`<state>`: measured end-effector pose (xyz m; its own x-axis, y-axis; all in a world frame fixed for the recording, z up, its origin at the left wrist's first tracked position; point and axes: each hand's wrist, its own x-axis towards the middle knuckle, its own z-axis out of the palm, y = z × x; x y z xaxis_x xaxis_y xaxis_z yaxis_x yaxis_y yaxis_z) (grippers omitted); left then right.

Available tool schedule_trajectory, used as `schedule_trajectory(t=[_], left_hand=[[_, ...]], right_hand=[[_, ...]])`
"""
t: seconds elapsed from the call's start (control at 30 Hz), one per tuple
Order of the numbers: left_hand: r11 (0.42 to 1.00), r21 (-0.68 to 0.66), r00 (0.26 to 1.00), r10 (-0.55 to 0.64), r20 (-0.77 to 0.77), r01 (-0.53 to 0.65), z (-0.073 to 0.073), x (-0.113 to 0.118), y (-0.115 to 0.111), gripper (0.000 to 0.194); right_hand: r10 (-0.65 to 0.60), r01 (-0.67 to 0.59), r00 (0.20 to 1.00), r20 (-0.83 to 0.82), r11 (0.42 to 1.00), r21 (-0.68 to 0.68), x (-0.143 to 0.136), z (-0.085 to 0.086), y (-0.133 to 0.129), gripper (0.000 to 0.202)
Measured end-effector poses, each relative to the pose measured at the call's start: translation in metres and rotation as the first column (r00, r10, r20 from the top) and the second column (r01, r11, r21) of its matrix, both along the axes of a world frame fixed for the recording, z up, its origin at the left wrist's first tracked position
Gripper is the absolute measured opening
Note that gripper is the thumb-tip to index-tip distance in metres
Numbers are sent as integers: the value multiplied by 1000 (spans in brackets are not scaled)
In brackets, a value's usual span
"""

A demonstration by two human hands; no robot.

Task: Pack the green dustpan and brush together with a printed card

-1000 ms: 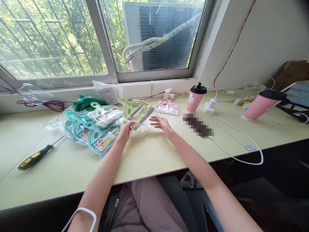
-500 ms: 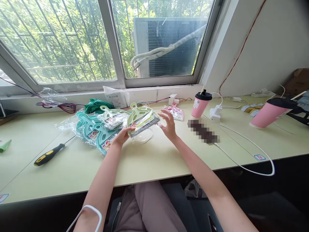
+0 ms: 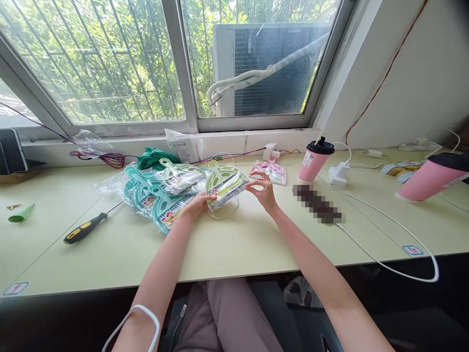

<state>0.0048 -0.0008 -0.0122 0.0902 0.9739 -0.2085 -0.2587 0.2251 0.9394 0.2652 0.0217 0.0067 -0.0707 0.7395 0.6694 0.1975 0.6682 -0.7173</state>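
A small green dustpan and brush set in clear plastic wrap is held tilted just above the table. My left hand is closed on its lower left corner, thumb on top. At its right edge, my right hand pinches the wrapped corner between thumb and forefinger, the other fingers raised. Left of it lie wrapped teal dustpan sets in a pile, with another green dustpan set on top. A pink dustpan set lies behind my right hand.
A black and yellow screwdriver and a green cone-shaped piece lie at left. Two lidded pink cups stand on the right. A blurred-out dark object joins a white cable. Green plastic sits by the window.
My right thumb and forefinger have closed at the green dustpan set's right edge, where they were apart before. The set is lower and turned slightly. The view has swung left.
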Motion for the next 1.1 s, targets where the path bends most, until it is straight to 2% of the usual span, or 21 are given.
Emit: schedule_trajectory(t=[0.13, 0.3, 0.47, 0.6, 0.73, 0.83, 0.93, 1.0, 1.1], left_hand=[[998, 33, 998, -58, -35, 59, 0, 11, 1, 44], [993, 100, 997, -64, -40, 68, 2, 25, -1, 48], [993, 76, 993, -88, -83, 95, 5, 33, -5, 56], [995, 64, 991, -73, -108, 81, 3, 33, -5, 56], [990, 114, 989, -62, -134, 78, -1, 29, -3, 62], [986, 143, 986, -60, -157, 83, 0, 26, -3, 64], [983, 150, 979, -77, -190, 106, 2, 24, -3, 67], [980, 151, 971, -90, -222, 126, 3, 20, -3, 71], [974, 148, 952, -124, -280, 171, 3, 12, -1, 73]], right_hand=[[-47, 47, 998, -47, 999, 10, 1, -1, 1, 5], [-168, 170, 981, -92, 985, 15, 2, -2, 1, 8], [-279, 281, 958, -68, 959, 37, 3, -8, 7, 11], [-286, 285, 958, -38, 958, -14, 3, -17, 14, 15], [-229, 226, 973, -12, 967, -114, 0, -24, 15, 21], [-184, 171, 981, -57, 969, -176, -1, -23, 14, 27], [-117, 65, 983, -140, 942, -328, 2, -21, 16, 60], [-8, -86, 982, -188, 870, -486, 6, -21, 20, 70], [202, -299, 954, -222, 705, -643, 11, -24, 25, 41]])
